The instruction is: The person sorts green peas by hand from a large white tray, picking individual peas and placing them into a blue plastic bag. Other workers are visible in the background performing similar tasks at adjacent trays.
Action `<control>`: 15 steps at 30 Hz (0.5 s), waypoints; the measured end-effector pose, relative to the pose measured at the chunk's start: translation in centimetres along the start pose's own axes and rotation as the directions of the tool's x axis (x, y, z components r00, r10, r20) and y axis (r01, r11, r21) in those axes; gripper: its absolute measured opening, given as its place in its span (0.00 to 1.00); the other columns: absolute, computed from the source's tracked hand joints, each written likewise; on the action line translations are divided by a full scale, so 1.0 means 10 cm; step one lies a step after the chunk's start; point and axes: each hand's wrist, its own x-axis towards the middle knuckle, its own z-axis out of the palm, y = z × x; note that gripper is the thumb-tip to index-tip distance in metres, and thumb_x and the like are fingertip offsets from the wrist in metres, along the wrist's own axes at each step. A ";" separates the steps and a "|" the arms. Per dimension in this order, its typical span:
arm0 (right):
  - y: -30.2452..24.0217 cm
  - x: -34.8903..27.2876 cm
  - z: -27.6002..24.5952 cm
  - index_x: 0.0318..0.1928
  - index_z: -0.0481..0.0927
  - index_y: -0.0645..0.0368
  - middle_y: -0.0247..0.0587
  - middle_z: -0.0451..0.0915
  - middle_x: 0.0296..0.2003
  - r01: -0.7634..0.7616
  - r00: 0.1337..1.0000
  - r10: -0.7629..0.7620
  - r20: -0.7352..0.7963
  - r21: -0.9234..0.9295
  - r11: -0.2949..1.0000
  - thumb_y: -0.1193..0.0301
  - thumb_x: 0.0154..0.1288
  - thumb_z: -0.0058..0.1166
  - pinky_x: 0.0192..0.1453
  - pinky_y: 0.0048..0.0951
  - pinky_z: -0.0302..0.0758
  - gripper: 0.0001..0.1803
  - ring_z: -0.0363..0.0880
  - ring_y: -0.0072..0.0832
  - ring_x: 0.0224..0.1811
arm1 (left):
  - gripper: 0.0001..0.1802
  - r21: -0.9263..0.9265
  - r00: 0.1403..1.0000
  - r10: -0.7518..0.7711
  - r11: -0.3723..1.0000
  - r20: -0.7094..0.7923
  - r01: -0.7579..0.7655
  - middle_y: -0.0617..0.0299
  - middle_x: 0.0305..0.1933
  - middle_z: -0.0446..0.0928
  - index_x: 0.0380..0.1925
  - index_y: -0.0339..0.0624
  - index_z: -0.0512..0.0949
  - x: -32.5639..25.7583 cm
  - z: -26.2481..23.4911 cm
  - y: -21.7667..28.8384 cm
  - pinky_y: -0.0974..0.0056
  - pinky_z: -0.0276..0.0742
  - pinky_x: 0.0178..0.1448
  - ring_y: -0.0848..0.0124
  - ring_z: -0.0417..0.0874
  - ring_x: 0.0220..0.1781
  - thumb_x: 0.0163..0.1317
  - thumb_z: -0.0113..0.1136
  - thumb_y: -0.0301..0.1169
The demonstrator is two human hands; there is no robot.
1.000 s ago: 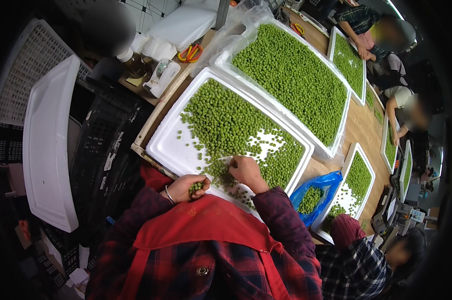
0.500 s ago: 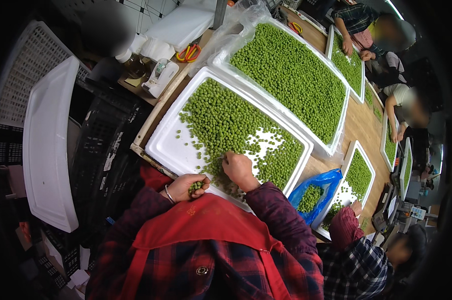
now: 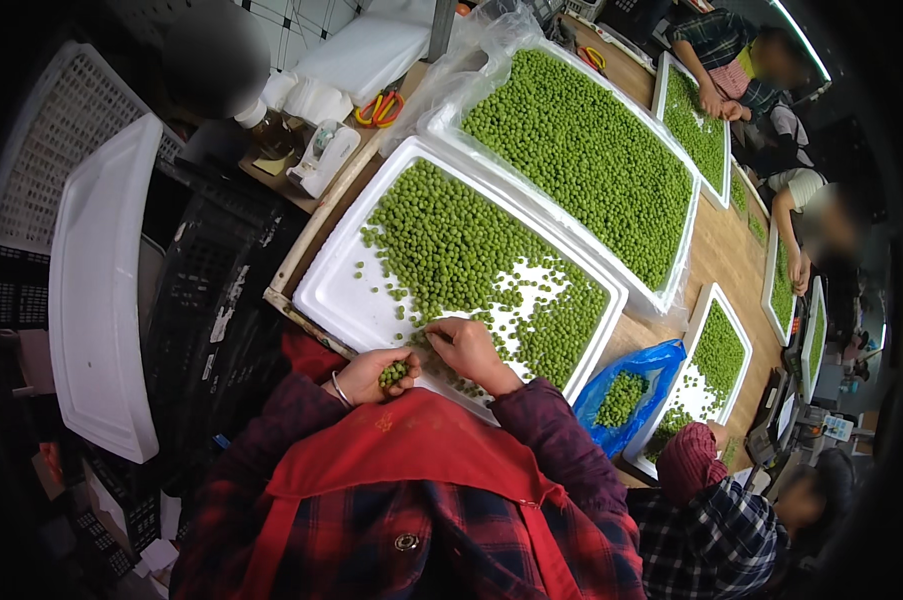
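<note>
A white foam tray [image 3: 341, 285] of loose green peas [image 3: 441, 230] lies before me, the peas heaped toward its far side and scattered thinly nearer me. My left hand [image 3: 371, 375] is cupped at the tray's near edge, its fingers curled round a small handful of green peas [image 3: 393, 374]. Just to its right, my right hand [image 3: 466, 350] hovers low over the tray with finger and thumb drawn together among stray peas. Whatever is between those fingertips is too small to make out.
Beyond stands a larger plastic-lined foam box [image 3: 676, 270] full of peas. A blue plastic bag [image 3: 661, 365] holding peas is at right, beside a co-worker's tray [image 3: 741, 350]. Other people sort peas farther right. Red-yellow scissors [image 3: 379, 109] and a foam lid [image 3: 96, 300] are at left.
My right hand has shifted left, toward my left hand, with its fingertips now lower over the tray's near part. The left hand stays in place, turned slightly so its peas show more.
</note>
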 end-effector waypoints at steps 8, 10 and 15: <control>0.09 -0.17 -0.20 0.27 0.82 0.55 0.46 0.80 0.23 -0.109 0.926 0.186 0.327 -0.242 0.964 0.64 0.52 0.55 0.31 0.40 0.75 0.09 0.78 0.44 0.26 | 0.14 0.041 0.999 0.018 0.999 0.045 -0.019 0.63 0.28 0.69 0.34 0.40 0.72 -0.05 0.00 0.01 0.74 0.61 0.22 0.76 0.65 0.20 0.68 0.43 0.39; 0.06 -0.14 -0.19 0.26 0.82 0.55 0.45 0.79 0.22 -0.115 0.946 0.169 0.275 -0.203 0.972 0.63 0.52 0.55 0.29 0.40 0.75 0.09 0.78 0.44 0.25 | 0.14 0.053 0.998 0.016 0.998 0.053 -0.018 0.63 0.28 0.70 0.34 0.40 0.72 -0.04 -0.01 0.02 0.74 0.61 0.22 0.76 0.66 0.20 0.68 0.43 0.38; 0.05 0.00 0.14 0.23 0.79 0.57 0.47 0.78 0.20 -0.121 0.992 0.109 -0.066 -0.214 0.969 0.64 0.53 0.55 0.27 0.42 0.73 0.10 0.77 0.45 0.22 | 0.13 0.035 0.999 0.023 0.999 0.049 -0.024 0.62 0.28 0.71 0.33 0.39 0.72 -0.06 0.02 0.02 0.74 0.62 0.21 0.77 0.67 0.20 0.68 0.44 0.37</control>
